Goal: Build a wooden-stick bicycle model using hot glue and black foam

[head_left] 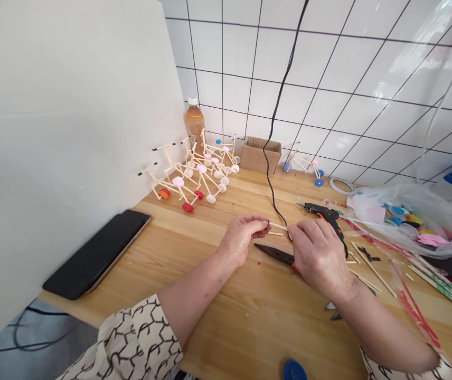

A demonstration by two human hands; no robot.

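My left hand (243, 234) and my right hand (318, 255) meet over the middle of the wooden table (218, 311). Both pinch a thin wooden stick (279, 227) between their fingertips, the left at one end and the right at the other. Just under the right hand lie dark scissors (275, 253), blades pointing left. A black glue gun (325, 214) rests right behind the right hand, with its black cord (275, 116) rising up the tiled wall.
Several stick models with bottle-cap wheels (194, 177) stand at the back left beside a drink bottle (195, 122) and a small cardboard box (260, 153). A black phone (97, 252) lies left. A plastic bag of caps (412, 219), loose sticks (370, 266) and a tape roll (341, 184) crowd the right.
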